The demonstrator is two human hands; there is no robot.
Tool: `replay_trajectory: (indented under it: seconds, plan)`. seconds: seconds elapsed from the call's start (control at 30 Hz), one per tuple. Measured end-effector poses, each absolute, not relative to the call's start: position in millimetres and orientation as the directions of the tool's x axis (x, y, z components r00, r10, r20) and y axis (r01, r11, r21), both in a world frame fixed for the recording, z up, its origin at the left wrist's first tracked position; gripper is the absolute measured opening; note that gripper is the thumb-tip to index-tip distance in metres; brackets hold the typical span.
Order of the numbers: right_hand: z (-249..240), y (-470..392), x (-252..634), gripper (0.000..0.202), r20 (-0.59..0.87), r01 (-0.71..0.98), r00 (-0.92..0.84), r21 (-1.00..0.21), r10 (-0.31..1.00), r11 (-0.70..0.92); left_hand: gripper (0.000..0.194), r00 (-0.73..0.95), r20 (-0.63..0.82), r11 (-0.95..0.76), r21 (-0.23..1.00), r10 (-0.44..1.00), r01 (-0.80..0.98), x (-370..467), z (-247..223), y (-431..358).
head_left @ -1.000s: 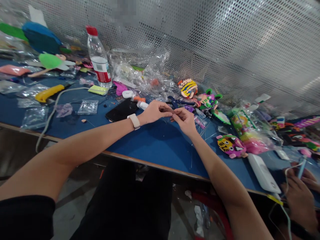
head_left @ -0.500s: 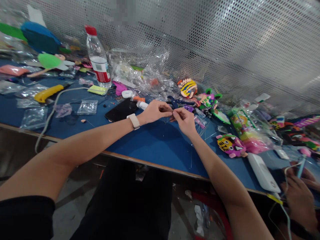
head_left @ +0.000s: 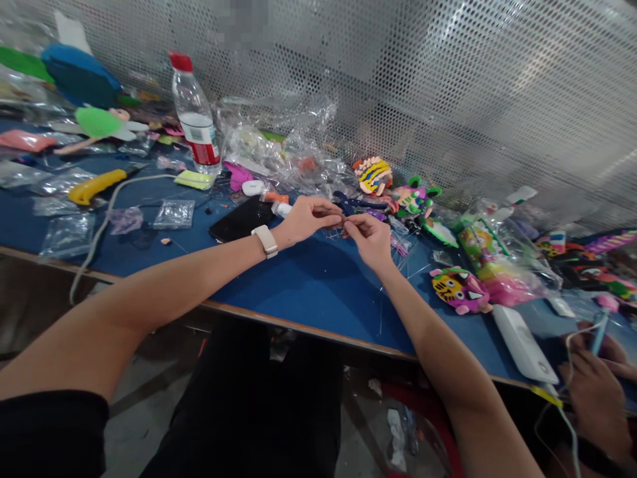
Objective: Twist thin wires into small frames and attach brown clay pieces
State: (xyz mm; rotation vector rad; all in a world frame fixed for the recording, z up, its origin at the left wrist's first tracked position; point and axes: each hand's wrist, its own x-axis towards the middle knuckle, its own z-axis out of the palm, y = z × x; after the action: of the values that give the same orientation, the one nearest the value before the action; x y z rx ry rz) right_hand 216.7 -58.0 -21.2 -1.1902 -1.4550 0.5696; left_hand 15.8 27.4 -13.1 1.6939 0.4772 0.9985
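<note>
My left hand (head_left: 309, 222) and my right hand (head_left: 369, 238) meet above the blue tabletop (head_left: 298, 292), thumbs and fingertips pinched close together. Between the fingertips is a small dark reddish bit, too tiny to name. A white band circles my left wrist. Just behind the hands lie dark-handled pliers (head_left: 354, 201). A black phone (head_left: 243, 219) rests left of my left hand, with a small white tube (head_left: 281, 209) by it. To the right of my right hand are small clear packets with pink strips (head_left: 399, 245).
A water bottle (head_left: 199, 126) stands at the back left, near a yellow-handled cutter (head_left: 99, 186). Crumpled clear bags line the perforated metal wall (head_left: 398, 79). Colourful clay figures, one a tiger-like face (head_left: 458, 290), lie rightward beside a white power bank (head_left: 525, 345). Another person's hands (head_left: 594, 385) work at far right.
Both hands have barely moved. The fingertips have parted slightly and the right hand has shifted a little to the right.
</note>
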Motion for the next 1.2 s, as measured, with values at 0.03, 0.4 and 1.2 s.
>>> replay_trajectory:
  seconds: [0.03, 0.4, 1.2]
  plan:
    - [-21.5, -57.9, 216.7, 0.053, 0.435, 0.345, 0.12, -0.861, 0.893, 0.373, 0.029, 0.566, 0.376, -0.351, 0.923, 0.733, -0.159, 15.5, -12.3, 27.1]
    - [-22.5, -57.5, 215.9, 0.047, 0.408, 0.319, 0.105, -0.877, 0.907, 0.358, 0.03, 0.543, 0.342, -0.286, 0.94, 0.767, -0.187, 15.2, -12.5, 31.8]
    - [-15.5, -63.4, 213.7, 0.043, 0.474, 0.431, 0.111, -0.815, 0.873, 0.388, 0.028, 0.566, 0.35, -0.336, 0.932, 0.746, -0.133, 15.5, -13.0, 27.7]
